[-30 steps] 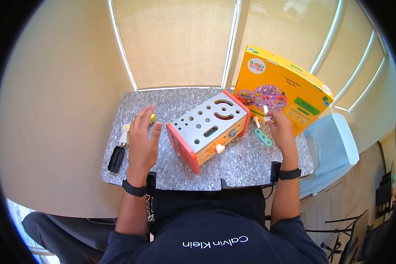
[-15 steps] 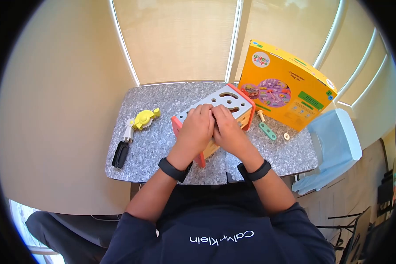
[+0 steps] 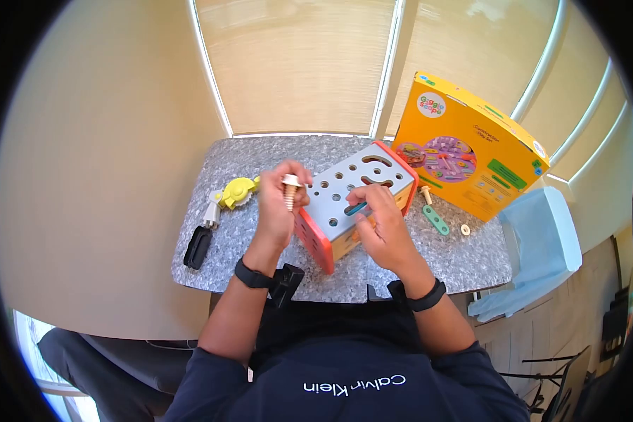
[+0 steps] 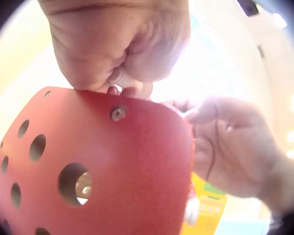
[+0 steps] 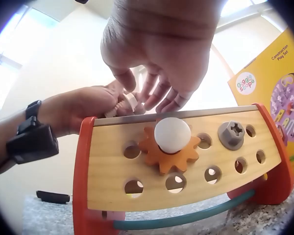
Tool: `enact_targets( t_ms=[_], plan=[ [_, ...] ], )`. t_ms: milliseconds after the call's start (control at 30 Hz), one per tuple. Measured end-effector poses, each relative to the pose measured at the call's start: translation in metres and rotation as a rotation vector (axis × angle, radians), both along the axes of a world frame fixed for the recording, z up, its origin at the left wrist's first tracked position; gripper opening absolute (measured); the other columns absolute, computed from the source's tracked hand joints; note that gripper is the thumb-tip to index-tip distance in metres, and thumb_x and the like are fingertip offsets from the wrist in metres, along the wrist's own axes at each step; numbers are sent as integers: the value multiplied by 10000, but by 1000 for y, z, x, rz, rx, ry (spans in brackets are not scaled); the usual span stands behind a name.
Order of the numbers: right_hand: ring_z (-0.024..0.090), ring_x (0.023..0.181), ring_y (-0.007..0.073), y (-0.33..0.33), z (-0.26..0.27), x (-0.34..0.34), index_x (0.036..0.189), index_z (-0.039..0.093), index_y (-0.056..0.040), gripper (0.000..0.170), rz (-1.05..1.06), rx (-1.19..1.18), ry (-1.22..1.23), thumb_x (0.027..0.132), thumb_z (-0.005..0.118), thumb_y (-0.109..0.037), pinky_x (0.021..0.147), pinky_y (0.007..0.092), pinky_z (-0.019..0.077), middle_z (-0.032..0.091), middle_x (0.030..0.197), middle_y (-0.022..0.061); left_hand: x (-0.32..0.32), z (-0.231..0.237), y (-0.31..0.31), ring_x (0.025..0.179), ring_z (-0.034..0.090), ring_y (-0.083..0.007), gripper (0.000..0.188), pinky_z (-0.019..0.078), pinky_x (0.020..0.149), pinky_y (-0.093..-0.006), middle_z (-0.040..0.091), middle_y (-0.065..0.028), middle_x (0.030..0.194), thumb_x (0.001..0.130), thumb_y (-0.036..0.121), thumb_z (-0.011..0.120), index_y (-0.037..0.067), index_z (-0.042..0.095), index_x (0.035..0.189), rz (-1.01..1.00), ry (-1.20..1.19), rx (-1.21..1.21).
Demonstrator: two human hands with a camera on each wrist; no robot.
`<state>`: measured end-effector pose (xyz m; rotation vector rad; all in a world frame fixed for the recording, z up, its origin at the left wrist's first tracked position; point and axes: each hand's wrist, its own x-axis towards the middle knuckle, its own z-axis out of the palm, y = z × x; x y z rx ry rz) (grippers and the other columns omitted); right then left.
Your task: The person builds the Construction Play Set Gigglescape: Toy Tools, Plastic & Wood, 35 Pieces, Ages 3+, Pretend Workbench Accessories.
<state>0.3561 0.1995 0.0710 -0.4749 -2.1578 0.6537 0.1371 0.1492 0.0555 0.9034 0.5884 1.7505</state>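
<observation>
In the head view my left hand (image 3: 276, 214) grips a pale wooden bolt (image 3: 290, 193) with a ridged shaft, its flat head uppermost. The bolt is over the left end of a toy workbench (image 3: 330, 219) with a grey perforated top and red end panels. My right hand (image 3: 388, 235) hovers at the bench's near side with loosely bent fingers, nothing visible between them. Seen from the right wrist, an orange gear (image 5: 174, 161) with a white knob (image 5: 172, 135) and a grey hex piece (image 5: 232, 135) sit on the wooden side panel.
A yellow toy box (image 3: 471, 151) stands at the back right. Before it lie a wooden peg (image 3: 426, 195), a teal perforated strip (image 3: 436, 220) and a small ring (image 3: 465, 230). At the left lie a yellow-and-white toy saw (image 3: 235, 193) and a black tray-like piece (image 3: 197, 247).
My hands came in from either side, met over the bench, then parted slightly. The right hand held a small pale piece at first; now the left hand holds the bolt.
</observation>
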Motion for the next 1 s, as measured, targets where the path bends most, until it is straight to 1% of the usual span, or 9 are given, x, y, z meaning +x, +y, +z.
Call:
enact_targets(
  t_ms=[67, 133, 200, 300, 433, 567, 833, 933, 1000],
  plan=[
    [549, 1017, 360, 1, 0, 0, 1085, 577, 5, 280, 17, -59, 34, 813, 509, -15, 934, 436, 436, 583, 1013, 181, -6, 0, -11, 694, 462, -89, 204, 418, 650, -241, 538, -37, 878, 1007, 243, 459, 71, 569, 995, -10, -77, 66],
    [547, 1029, 362, 3, 0, 0, 1089, 575, 10, 276, 20, -47, 26, 827, 493, -14, 944, 439, 433, 589, 1034, 184, -10, 4, -21, 770, 484, -83, 180, 450, 727, -254, 543, -34, 918, 1023, 225, 436, 84, 548, 1038, 291, -49, -57],
    [544, 1043, 359, 4, -2, 1, 1094, 577, 14, 266, -7, -62, 24, 847, 485, -20, 956, 436, 431, 593, 1051, 185, -22, -8, -30, 856, 514, -87, 219, 472, 803, -276, 564, -38, 976, 1057, 229, 464, 68, 561, 1167, 308, -25, -62],
    [541, 1055, 360, 7, -3, 2, 1100, 579, 14, 244, -37, -54, 29, 880, 483, -29, 962, 433, 429, 596, 1072, 185, -29, -23, -40, 1037, 594, -129, 407, 506, 903, -321, 623, -51, 1133, 1061, 266, 566, -9, 538, 1361, 446, 68, -209],
    [539, 1057, 364, 16, -2, 8, 1093, 588, 11, 218, -116, 12, 9, 906, 490, -43, 964, 432, 425, 597, 1079, 184, -21, -45, -59, 1142, 617, -166, 337, 505, 1017, -334, 633, -97, 1239, 1022, 177, 631, -13, 566, 1292, 442, 11, -309],
    [540, 1050, 370, 35, -1, 18, 1072, 595, 6, 186, -254, 112, 20, 935, 489, -62, 963, 440, 419, 593, 1057, 187, -12, -63, -67, 1137, 641, -179, 273, 543, 987, -314, 634, -134, 1228, 1011, 149, 645, -21, 578, 1213, 453, -29, -339],
    [546, 1016, 366, 66, -13, 40, 1043, 601, 6, 169, -448, 124, 54, 966, 481, -85, 929, 443, 424, 583, 1028, 186, 7, -79, -56, 1140, 638, -193, 341, 551, 1006, -310, 628, -138, 1212, 1009, 155, 650, -56, 556, 1260, 530, -182, -324],
    [550, 1049, 384, 73, -20, 43, 1098, 584, 4, 185, -492, 164, 17, 984, 489, -105, 952, 454, 430, 578, 1089, 203, 12, -81, -52, 1137, 638, -190, 353, 553, 997, -305, 628, -138, 1212, 1012, 152, 644, -58, 550, 1280, 570, -154, -322],
    [538, 1184, 415, 76, -22, 43, 1262, 535, 25, 322, -508, 75, 53, 1015, 515, -181, 1037, 464, 416, 561, 1240, 252, 14, -86, -49, 1137, 638, -189, 355, 555, 990, -301, 628, -138, 1212, 1017, 153, 635, -57, 547, 1289, 587, -131, -323]
  ],
)
